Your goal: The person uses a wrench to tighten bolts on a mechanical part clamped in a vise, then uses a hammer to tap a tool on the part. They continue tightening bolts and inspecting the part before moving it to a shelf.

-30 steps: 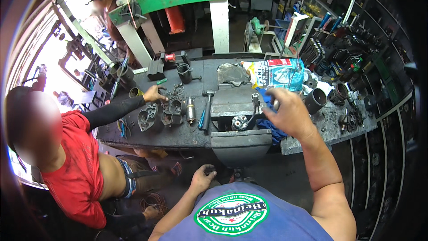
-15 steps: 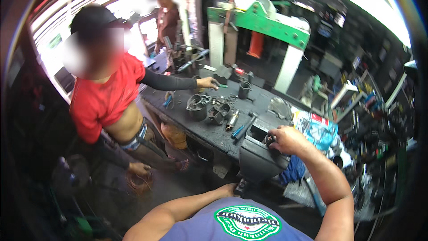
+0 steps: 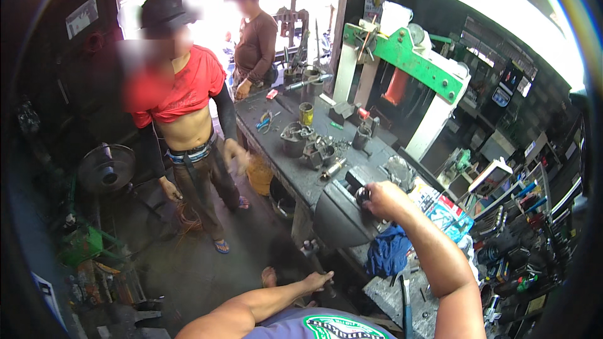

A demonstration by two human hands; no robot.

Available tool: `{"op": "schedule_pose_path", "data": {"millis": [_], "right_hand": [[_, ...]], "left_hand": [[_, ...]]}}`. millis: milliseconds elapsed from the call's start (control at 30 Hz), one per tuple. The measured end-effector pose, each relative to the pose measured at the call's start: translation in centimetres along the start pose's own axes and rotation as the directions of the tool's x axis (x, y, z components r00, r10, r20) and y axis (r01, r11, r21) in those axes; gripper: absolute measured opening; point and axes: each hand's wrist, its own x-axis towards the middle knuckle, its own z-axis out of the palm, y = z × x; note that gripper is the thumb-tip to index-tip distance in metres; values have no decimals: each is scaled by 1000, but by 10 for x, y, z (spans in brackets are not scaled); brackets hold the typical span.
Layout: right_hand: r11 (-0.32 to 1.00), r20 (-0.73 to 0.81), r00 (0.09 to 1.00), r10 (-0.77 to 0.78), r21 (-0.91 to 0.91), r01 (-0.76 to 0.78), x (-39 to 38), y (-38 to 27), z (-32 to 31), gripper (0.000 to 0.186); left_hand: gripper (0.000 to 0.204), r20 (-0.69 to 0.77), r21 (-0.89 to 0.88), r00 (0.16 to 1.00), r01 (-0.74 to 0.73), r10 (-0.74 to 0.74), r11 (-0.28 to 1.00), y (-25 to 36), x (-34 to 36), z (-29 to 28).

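A large dark bench vise (image 3: 336, 216) sits at the bench's near edge. Between its jaws is a small round metal part (image 3: 362, 196), with the fingers of my right hand (image 3: 384, 199) closed around it. Lower down, my left hand (image 3: 319, 280) is at the vise's handle below the screw end (image 3: 308, 247), its fingers closed on the bar. A blue cloth (image 3: 387, 251) hangs beside the vise under my right forearm. Left of the vise lie a metal cylinder (image 3: 333, 169) and greasy machine housings (image 3: 293, 141).
A co-worker in red (image 3: 201, 81) stands left of the bench, holding a wire coil (image 3: 188, 216); another in brown (image 3: 257, 44) is at its far end. A green-beamed press (image 3: 408, 56) rises behind. Tools crowd the right; a blue-handled tool (image 3: 406, 314) lies near my right arm.
My view has swung left and upward. The co-worker in red has drawn back the arm that reached over the bench. My right hand stays at the round part, my left at the handle.
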Motion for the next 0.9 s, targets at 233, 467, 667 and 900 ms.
{"op": "schedule_pose_path", "data": {"millis": [233, 467, 667, 900], "right_hand": [[995, -34, 999, -30, 91, 33, -2, 21, 5, 39], [986, -9, 999, 35, 164, -33, -1, 23, 8, 42], [979, -8, 1000, 18, 204, -16, -6, 17, 0, 41], [970, -8, 998, 63, 234, -59, -6, 14, 2, 39]], "left_hand": [[58, 124, 44, 992, -4, -1, 999, 3, -7, -9], [46, -100, -190, 994, -65, 47, 980, 29, -26, 12], [59, 443, -888, 758, 299, 478, 349, 144, -135, 67], [82, -177, -795, 627, -546, 759, 265, 203, -127, -123]]}}
